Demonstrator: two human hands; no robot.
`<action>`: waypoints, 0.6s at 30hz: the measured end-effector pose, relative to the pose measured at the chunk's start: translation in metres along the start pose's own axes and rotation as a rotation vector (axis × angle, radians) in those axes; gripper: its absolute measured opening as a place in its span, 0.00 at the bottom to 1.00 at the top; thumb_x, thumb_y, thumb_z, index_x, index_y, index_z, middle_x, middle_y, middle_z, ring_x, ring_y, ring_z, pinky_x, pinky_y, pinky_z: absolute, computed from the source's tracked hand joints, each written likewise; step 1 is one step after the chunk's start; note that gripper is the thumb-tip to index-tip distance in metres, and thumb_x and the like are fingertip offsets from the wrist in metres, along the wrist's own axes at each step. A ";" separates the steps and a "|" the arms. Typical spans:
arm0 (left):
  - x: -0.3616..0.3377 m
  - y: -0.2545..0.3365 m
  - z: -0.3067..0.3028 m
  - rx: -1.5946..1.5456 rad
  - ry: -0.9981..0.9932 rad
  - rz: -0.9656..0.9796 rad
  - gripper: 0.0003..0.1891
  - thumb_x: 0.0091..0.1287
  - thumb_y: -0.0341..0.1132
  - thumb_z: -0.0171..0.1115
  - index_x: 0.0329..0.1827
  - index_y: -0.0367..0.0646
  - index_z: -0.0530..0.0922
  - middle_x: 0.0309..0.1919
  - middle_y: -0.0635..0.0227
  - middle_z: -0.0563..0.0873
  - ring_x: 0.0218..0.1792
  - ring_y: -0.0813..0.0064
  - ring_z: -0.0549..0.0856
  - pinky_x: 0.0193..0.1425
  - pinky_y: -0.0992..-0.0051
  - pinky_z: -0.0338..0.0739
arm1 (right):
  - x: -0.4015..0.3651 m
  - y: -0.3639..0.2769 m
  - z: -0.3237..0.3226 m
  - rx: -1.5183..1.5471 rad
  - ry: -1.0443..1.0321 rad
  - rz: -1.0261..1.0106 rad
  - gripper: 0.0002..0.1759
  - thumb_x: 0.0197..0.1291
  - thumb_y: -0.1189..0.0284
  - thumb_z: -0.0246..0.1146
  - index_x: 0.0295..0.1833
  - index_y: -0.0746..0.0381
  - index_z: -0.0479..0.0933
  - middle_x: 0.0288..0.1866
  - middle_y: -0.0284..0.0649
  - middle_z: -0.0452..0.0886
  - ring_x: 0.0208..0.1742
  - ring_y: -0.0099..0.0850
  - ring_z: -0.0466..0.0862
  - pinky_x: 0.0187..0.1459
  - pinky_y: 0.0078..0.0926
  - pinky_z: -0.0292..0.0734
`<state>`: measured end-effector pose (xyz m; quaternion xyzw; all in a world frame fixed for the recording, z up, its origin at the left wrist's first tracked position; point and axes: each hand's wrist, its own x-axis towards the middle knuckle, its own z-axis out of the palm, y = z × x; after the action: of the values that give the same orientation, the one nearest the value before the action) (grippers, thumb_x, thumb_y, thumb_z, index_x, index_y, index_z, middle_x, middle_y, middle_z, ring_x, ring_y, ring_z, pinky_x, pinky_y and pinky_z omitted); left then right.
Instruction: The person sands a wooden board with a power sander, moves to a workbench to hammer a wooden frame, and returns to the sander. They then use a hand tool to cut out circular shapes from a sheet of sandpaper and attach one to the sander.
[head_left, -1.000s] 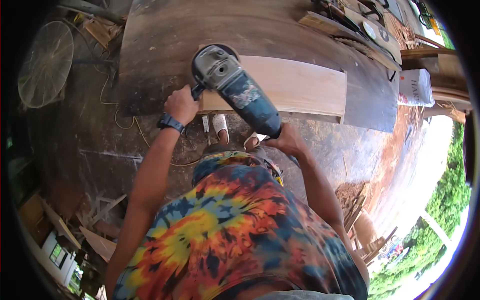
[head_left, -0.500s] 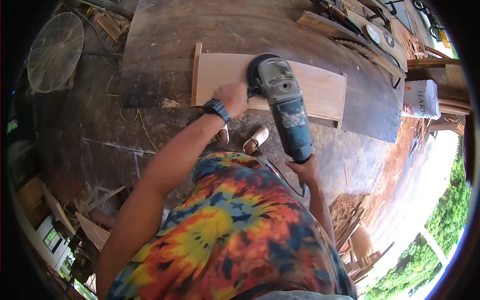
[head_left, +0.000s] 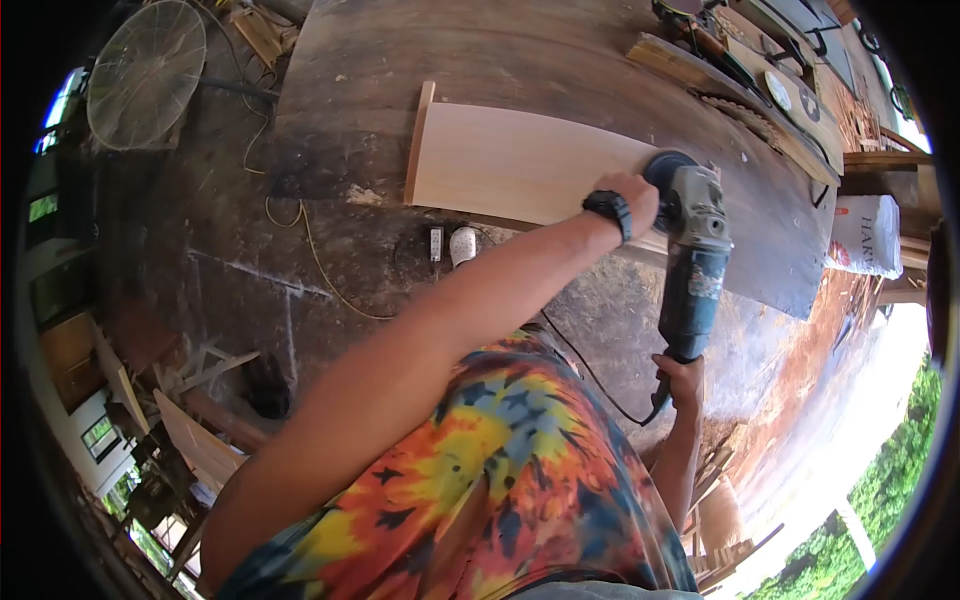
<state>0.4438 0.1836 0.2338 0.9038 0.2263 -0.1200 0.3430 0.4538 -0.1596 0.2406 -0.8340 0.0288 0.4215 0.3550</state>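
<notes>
1. Head view, left hand [head_left: 635,196]: clenched around the side handle of the angle grinder [head_left: 697,250], beside its grey gear head. A black wristwatch [head_left: 610,212] is fitted on this wrist.
2. Head view, right hand [head_left: 682,380]: grasping the rear handle, at the end of the teal motor housing. The power cord [head_left: 590,372] exits there and loops toward the person's shirt [head_left: 520,450].
3. Head view, tool position: the grinder's dark round disc [head_left: 660,168] is at the right end of the pale wooden panel [head_left: 520,160]. Disc-to-wood contact cannot be confirmed.
4. Head view, workpiece: the panel lies along the near edge of a dark, stained work surface [head_left: 440,50]. A raised wooden strip [head_left: 419,145] borders its left end.
5. Head view, surroundings: a white outlet block [head_left: 436,244] sits just beside a white shoe [head_left: 463,245]; a round fan [head_left: 147,75] stands at far left, a printed white sack [head_left: 868,235] at right.
</notes>
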 end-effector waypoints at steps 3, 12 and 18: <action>0.002 0.002 0.002 0.019 -0.019 -0.008 0.17 0.71 0.33 0.50 0.49 0.40 0.89 0.49 0.51 0.90 0.53 0.53 0.90 0.57 0.57 0.84 | 0.008 -0.003 -0.014 -0.053 -0.019 0.000 0.11 0.45 0.72 0.76 0.30 0.64 0.81 0.23 0.37 0.81 0.22 0.30 0.80 0.28 0.29 0.75; -0.041 -0.081 -0.027 -0.003 0.107 -0.211 0.13 0.68 0.33 0.56 0.42 0.39 0.89 0.42 0.48 0.90 0.48 0.49 0.90 0.54 0.56 0.84 | 0.026 -0.068 0.035 -0.206 -0.160 -0.087 0.11 0.43 0.73 0.76 0.30 0.65 0.80 0.23 0.35 0.79 0.23 0.28 0.79 0.29 0.29 0.74; -0.085 -0.146 -0.053 -0.021 0.165 -0.353 0.11 0.64 0.39 0.64 0.41 0.43 0.89 0.40 0.49 0.90 0.46 0.48 0.90 0.53 0.54 0.84 | 0.038 -0.115 0.083 -0.357 -0.210 -0.169 0.15 0.42 0.69 0.79 0.26 0.66 0.80 0.22 0.36 0.80 0.24 0.27 0.80 0.29 0.30 0.74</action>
<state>0.3013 0.2879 0.2220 0.8532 0.4100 -0.1016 0.3061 0.4613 -0.0131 0.2454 -0.8345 -0.1535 0.4733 0.2366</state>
